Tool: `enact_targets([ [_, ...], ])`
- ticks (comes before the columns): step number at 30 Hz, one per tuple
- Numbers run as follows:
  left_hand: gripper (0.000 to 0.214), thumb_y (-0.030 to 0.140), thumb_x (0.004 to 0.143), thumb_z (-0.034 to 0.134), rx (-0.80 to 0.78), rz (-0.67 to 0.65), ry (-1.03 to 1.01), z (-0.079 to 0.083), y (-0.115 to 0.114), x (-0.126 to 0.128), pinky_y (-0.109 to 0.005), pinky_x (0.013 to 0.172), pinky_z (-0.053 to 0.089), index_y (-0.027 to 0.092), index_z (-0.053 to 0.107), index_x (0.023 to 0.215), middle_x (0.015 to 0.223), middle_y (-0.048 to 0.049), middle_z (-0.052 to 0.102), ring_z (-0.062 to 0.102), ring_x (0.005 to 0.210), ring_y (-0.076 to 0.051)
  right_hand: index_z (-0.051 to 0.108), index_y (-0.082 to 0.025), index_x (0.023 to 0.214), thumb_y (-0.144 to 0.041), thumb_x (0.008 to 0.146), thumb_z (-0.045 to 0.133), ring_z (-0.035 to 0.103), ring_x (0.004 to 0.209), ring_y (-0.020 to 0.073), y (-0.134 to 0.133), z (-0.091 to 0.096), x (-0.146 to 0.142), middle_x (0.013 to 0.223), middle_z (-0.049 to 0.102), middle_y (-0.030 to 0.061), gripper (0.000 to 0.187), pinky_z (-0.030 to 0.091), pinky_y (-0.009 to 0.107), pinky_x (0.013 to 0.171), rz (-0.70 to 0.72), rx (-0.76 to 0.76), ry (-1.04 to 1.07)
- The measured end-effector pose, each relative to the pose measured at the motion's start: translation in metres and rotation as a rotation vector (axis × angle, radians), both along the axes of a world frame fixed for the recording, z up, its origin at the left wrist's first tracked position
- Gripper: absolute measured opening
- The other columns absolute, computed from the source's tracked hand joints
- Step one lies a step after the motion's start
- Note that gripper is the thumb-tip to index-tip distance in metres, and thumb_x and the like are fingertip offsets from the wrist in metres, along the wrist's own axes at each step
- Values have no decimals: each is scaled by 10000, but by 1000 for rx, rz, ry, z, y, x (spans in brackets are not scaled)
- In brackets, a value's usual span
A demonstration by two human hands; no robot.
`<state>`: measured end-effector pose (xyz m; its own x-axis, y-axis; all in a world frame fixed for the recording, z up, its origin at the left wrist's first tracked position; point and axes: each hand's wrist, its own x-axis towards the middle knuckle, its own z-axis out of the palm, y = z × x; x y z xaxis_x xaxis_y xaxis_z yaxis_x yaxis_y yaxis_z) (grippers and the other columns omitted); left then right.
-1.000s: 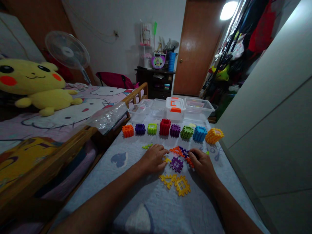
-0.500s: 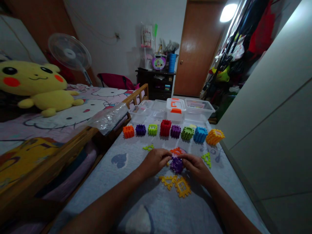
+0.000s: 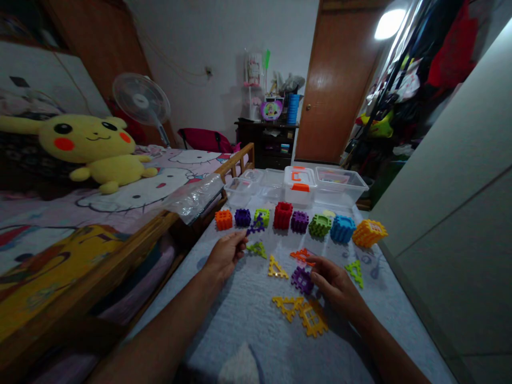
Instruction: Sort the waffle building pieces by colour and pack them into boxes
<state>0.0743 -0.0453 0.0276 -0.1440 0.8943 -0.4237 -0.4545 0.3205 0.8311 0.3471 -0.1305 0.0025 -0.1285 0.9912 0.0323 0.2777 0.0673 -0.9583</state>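
Note:
My left hand [image 3: 228, 253] pinches a dark purple triangular interlocking piece [image 3: 256, 225], raised in front of the light green block. A green triangle piece [image 3: 257, 249] lies just below it. My right hand [image 3: 335, 281] hovers with thumb and fingers slightly apart, at the right edge of a purple square piece [image 3: 303, 280]. Its fingertips overlap the end of an orange triangle piece [image 3: 302, 256]; whether they touch it is unclear. Nearby lie a yellow triangle [image 3: 277, 268], another yellow triangle [image 3: 288, 306] and a yellow window-like square [image 3: 313, 317]. Right of my hand rests a green triangle [image 3: 354, 273].
Several toothed block stacks stand in a row, among them a red one [image 3: 283, 215] and a yellow one [image 3: 369, 233]. Behind are clear plastic boxes [image 3: 340, 186] and a lidded box with orange clips [image 3: 300, 186]. A wooden bed rail [image 3: 120, 256] borders the left.
My left hand has moved left, away from the purple square, carrying the purple triangle. A yellow triangle formerly mostly covered now shows. My right hand has loosened from the square. The view has shifted.

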Motion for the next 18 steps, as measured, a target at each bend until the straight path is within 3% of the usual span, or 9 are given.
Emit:
enact_targets([
  [2,160,162,816,682,-42,138,-68,3,17,-9,-133,381,293,132,583,695,570,27,579,473,413,-37,627,-167,1118,-464,859,588,507,598,125,0,-1,1,701,545,-16,395,403,253,550,9,10,-48],
  [6,168,149,878,613,-91,251,-125,0,43,-11,-119,358,272,148,548,723,585,38,574,456,384,-25,649,-167,1063,-434,861,569,510,586,131,1,-2,2,671,554,-13,344,400,260,547,35,17,-130],
  [18,185,174,849,659,-139,352,-175,-14,71,3,-112,359,233,156,527,719,588,58,577,445,358,-9,688,-163,994,-334,870,527,486,515,120,-1,2,3,596,554,-22,265,370,251,513,-4,222,-402],
])
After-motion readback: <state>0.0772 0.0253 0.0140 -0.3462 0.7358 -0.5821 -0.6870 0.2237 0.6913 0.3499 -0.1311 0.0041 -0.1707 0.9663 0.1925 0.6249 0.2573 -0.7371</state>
